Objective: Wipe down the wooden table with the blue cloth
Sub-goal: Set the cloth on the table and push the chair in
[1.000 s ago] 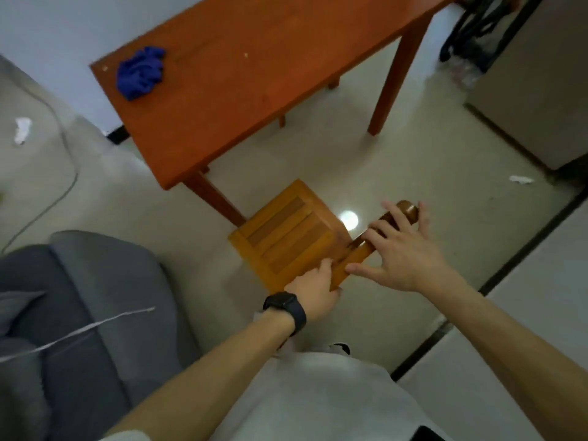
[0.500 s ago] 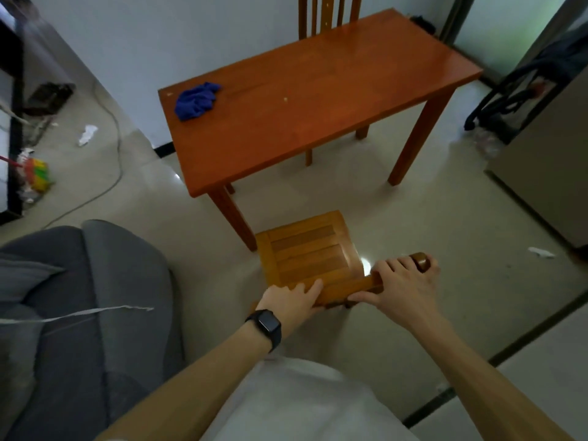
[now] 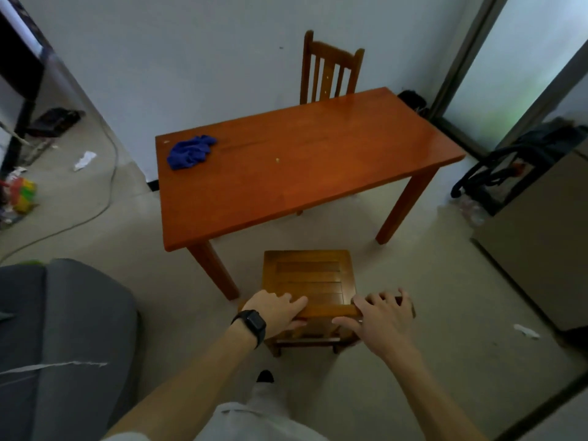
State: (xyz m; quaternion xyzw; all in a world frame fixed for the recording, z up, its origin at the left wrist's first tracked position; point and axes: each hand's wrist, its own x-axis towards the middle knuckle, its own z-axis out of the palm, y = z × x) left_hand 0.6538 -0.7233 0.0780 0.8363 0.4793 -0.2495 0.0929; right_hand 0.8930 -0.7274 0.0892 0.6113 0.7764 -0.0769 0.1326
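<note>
The head camera shows two hands, both on the top rail of the near chair, whose slatted seat lies just beyond the fingertips. The left hand, with one dark watch at its wrist, grips the left part of the rail: its fingers lie curled over the top and the thumb tucks under the near edge. The right hand holds the right end of the rail, with spread fingers bent over its far edge and the thumb stretched leftward along the near side; the two thumbs are near each other but apart. Neither hand touches anything else. Farther ahead of the fingers, past the seat, stands the one wooden table, with three of its legs in view. The single blue cloth lies crumpled on the tabletop near its far left corner, well apart from both hands and to the left of the left hand's fingers. One small pale crumb sits on the tabletop to the right of the cloth. A second chair stands against the wall behind the table, so two chairs are counted. To the left of the left hand sits one grey sofa. Two white paper scraps lie on the floor, one scrap far left beside a cable, another scrap to the right of the right hand.
</note>
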